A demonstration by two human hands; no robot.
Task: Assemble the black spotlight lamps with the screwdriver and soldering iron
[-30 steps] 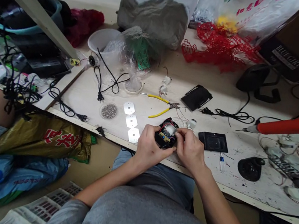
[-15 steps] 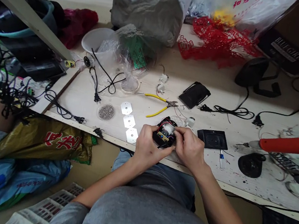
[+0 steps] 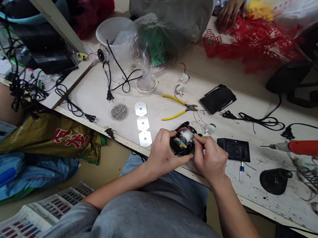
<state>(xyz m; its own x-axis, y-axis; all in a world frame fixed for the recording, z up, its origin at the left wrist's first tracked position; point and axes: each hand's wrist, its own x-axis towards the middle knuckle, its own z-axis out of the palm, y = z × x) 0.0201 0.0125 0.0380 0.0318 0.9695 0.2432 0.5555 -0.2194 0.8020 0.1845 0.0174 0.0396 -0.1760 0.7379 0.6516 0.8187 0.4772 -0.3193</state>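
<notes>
Near the table's front edge, my left hand (image 3: 164, 151) grips a black housing (image 3: 179, 147) from its left side, thumb along the lower edge. Inside the housing show a white round part (image 3: 186, 135), a small circuit board and thin red wires. My right hand (image 3: 210, 157) pinches at the housing's right rim; what lies between its fingertips is too small to make out. Behind the housing lie yellow-handled cutters (image 3: 175, 108) and a small white motor (image 3: 210, 128). Three silver plates (image 3: 143, 123) are in a column to the left, beside a dish of screws (image 3: 118, 111).
Black covers (image 3: 218, 99) (image 3: 235, 150) and a red-handled tool (image 3: 317, 147) lie to the right. Black cables (image 3: 123, 74) and plastic bags (image 3: 154, 43) are at the back left. Another person's hand (image 3: 230, 13) rests by red netting (image 3: 252, 45) at the back.
The view has shifted, so the table's things appear further right. Another person's hand has come in at the back by the red netting. My hands still hold the housing.
</notes>
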